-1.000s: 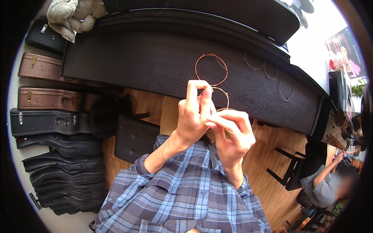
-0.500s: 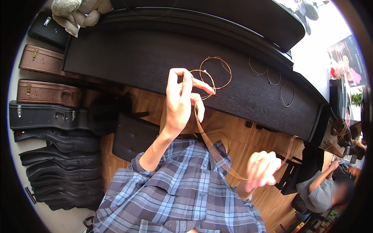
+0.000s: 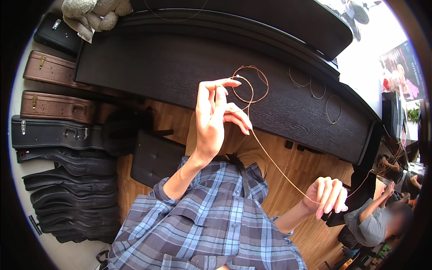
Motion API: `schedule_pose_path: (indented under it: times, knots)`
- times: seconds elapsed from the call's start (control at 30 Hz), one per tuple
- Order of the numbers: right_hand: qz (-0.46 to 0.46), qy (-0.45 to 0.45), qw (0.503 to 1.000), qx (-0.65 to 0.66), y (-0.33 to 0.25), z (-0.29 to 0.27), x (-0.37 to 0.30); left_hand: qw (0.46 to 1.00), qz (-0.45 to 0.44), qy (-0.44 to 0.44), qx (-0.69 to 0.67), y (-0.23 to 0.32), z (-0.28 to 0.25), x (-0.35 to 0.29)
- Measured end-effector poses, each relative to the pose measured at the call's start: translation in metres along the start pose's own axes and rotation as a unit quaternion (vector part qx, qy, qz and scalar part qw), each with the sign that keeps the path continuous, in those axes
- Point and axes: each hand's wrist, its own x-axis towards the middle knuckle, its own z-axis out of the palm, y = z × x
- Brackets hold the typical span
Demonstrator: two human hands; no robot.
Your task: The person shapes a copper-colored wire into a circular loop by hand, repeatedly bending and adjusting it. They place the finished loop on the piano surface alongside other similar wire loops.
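A thin bronze-coloured guitar string [image 3: 275, 164] runs between my two hands. My left hand [image 3: 210, 119] pinches it near the loop at its upper end, where a small ball end shows by the index fingertip. Lower and to the right, my right hand [image 3: 327, 195] has its fingers curled over the string, and the free length trails on past it to the right. Beyond my left hand, a coiled copper-coloured string [image 3: 267, 85] lies on a black wooden piano-like top [image 3: 180, 67]. Three thinner string coils lie farther right on it, among them a round one [image 3: 326, 110].
Instrument cases [image 3: 58, 135], brown and black, stand in a row at the left. A black padded bench [image 3: 155, 157] is under the top's front edge. A plush toy [image 3: 96, 13] sits at the far left. A person in a grey shirt [image 3: 365, 222] works at the lower right.
My right hand has moved right and slightly up, drawing the string straighter. The fingers of my left hand have shifted, and the loop there has opened out toward the far side.
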Motion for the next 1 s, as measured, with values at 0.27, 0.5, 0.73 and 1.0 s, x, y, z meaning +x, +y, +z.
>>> schedule_pose_path:
  times: [0.27,0.5,0.73,1.0]
  knots:
    - [-0.018,0.032,0.999,-0.001,-0.004,-0.005,0.000,0.995,-0.073,-0.023,-0.057,-0.003,-0.014,0.001]
    - [-0.055,0.089,0.992,-0.063,-0.009,-0.015,0.000,0.975,-0.157,-0.112,-0.107,-0.001,-0.021,0.004]
    - [-0.043,0.079,0.989,-0.114,-0.014,-0.020,0.003,0.931,-0.277,-0.152,-0.185,-0.007,-0.034,0.020]
    - [-0.067,0.047,0.976,-0.201,-0.017,-0.029,0.001,0.969,-0.223,-0.099,-0.033,-0.004,-0.023,0.019]
